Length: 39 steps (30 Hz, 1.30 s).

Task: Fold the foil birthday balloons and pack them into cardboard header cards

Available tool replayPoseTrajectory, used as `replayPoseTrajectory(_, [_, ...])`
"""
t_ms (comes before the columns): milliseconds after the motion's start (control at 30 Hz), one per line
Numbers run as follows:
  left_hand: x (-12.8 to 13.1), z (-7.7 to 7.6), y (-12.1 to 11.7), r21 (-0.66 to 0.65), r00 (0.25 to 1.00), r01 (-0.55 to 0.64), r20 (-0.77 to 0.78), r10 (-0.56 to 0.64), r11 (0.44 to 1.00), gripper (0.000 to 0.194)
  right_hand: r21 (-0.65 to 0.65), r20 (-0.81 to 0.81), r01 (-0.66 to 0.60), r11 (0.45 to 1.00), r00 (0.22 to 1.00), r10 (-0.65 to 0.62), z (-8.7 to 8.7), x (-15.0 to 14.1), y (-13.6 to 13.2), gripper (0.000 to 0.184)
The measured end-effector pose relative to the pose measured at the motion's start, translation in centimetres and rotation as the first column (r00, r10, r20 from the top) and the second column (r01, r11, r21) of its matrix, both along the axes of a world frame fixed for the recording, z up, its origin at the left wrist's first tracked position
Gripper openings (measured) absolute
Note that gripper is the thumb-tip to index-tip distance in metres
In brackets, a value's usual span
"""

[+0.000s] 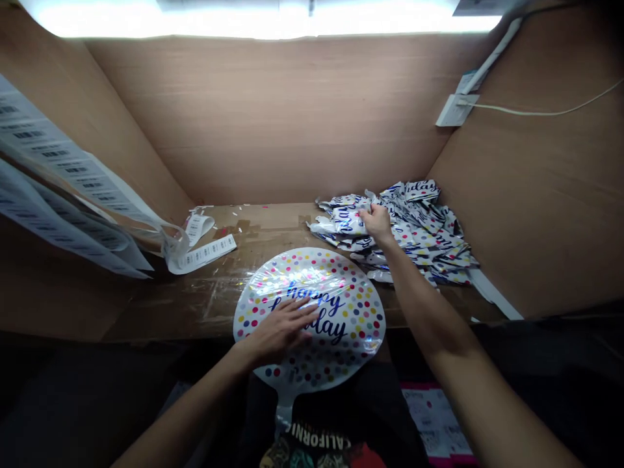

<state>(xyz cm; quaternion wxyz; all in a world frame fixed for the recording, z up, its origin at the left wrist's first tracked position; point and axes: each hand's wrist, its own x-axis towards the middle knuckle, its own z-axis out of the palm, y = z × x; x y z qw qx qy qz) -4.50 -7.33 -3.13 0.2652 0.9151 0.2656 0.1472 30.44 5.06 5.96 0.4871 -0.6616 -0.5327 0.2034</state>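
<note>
A flat, round foil balloon (361,312) with coloured dots and "happy birthday" lettering lies at the table's front edge, its tail hanging toward me. My left hand (285,328) rests on it, fingers stretched out over the lettering. At the back right, my right hand (377,223) is closed on a folded foil balloon (348,220) at the left of a heap. The heap of folded foil balloons (429,244) carries the same dots and blue lettering. My right fingertips are partly hidden behind the hand.
Strips of barcode labels (73,169) hang at the left, their ends curling onto the cardboard-covered table (273,224). Wooden panels (292,123) enclose the back and sides. A white power box (457,109) with a cable is on the right wall, and a bright lamp (244,19) hangs above.
</note>
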Motion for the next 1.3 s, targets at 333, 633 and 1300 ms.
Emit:
replayPoseTrajectory(333, [-0.9,-5.4,5.2,0.232,0.924,-0.206,-0.274,0.267,0.951,0.060,-0.220,0.310,-0.709,0.671,0.601,0.737,-9.1,-7.6,-9.8,0.031])
replayPoseTrajectory(633, [-5.1,-3.1,2.3,-0.063,0.988,-0.049,-0.149,0.039,0.997,0.031,-0.367,0.472,-0.717,0.593,0.406,0.783,-13.4,-6.6,-15.3,0.033])
replayPoseTrajectory(1300, [-2.5,2.7,4.4,-0.326,0.959,-0.280,-0.063,0.275,0.903,0.046,-0.286,0.616,-0.571,0.769,0.505,0.604,-7.4,-11.6,-16.2,0.019])
